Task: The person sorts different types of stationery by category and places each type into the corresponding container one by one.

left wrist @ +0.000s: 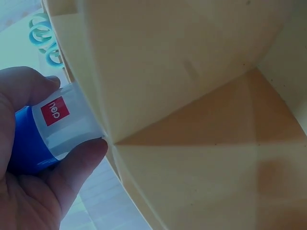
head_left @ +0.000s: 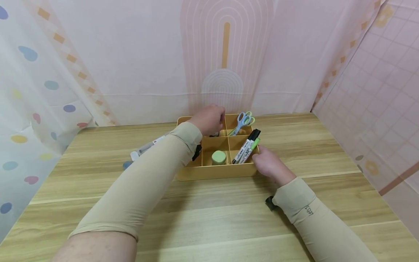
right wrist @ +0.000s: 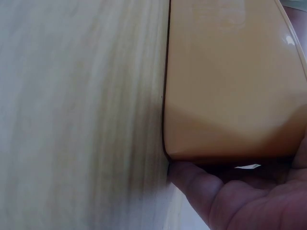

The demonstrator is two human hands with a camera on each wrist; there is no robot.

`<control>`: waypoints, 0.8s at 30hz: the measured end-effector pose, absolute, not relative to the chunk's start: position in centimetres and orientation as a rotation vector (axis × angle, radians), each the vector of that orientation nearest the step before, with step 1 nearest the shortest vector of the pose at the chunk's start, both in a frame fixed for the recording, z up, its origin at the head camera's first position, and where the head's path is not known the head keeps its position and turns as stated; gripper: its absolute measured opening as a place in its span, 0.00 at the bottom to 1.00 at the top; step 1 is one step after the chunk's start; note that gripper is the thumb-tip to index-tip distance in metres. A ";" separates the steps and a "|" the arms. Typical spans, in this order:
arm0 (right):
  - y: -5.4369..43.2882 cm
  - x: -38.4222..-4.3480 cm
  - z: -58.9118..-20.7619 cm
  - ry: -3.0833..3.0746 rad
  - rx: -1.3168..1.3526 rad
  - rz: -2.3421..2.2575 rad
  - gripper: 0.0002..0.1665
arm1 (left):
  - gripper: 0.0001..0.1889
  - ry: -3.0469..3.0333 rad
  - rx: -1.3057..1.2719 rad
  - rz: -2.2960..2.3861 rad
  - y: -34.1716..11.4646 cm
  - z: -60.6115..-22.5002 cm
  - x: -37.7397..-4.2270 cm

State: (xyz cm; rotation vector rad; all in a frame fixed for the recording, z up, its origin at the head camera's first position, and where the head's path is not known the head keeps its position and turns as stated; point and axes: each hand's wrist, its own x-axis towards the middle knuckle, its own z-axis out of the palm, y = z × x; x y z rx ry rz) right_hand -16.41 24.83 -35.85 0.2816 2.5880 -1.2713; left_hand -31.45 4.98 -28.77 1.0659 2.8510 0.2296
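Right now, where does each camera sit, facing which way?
Head: worn there, facing forward, down at divided organizer; left hand, right hand show.
Left wrist: worn there, facing a deli-labelled container; left hand pinches it.
Right wrist: worn there, facing organizer's side; right hand holds it.
Head and left-wrist views share blue scissors.

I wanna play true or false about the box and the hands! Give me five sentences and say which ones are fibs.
1. The left hand holds a blue-and-whitish item with a red label. True.
2. The box in the middle holds a red ball at its front centre. False: a round green item sits there.
3. The right hand holds the yellow box. True.
4. The yellow box is upside down. False: it stands upright.
5. Blue-handled scissors poke up from its back right compartment. True.
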 end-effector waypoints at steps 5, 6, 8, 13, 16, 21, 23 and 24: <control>24.7 -16.4 -35.8 2.601 0.273 -1.261 0.35 | 0.08 2.845 1.040 0.206 5.1 -28.4 -31.3; 24.7 -16.4 -35.8 2.602 0.275 -1.260 0.35 | 0.08 2.846 1.036 0.199 5.1 -28.4 -31.2; 24.7 -16.4 -35.9 2.607 0.269 -1.253 0.35 | 0.09 2.848 1.030 0.181 5.1 -28.2 -31.1; 24.9 -16.5 -36.0 2.616 0.267 -1.248 0.36 | 0.12 2.854 1.021 0.163 5.2 -28.0 -30.9; 25.0 -16.6 -36.0 2.618 0.270 -1.252 0.37 | 0.14 2.860 1.016 0.160 5.2 -28.0 -30.9; 25.0 -16.8 -36.1 2.593 0.281 -1.269 0.37 | 0.18 2.861 1.012 0.183 5.1 -28.1 -31.0; 25.1 -16.8 -36.1 2.585 0.286 -1.269 0.37 | 0.20 2.854 1.012 0.207 5.1 -28.2 -31.0; 25.1 -16.9 -36.1 2.586 0.287 -1.263 0.37 | 0.21 2.852 1.014 0.216 5.0 -28.2 -31.1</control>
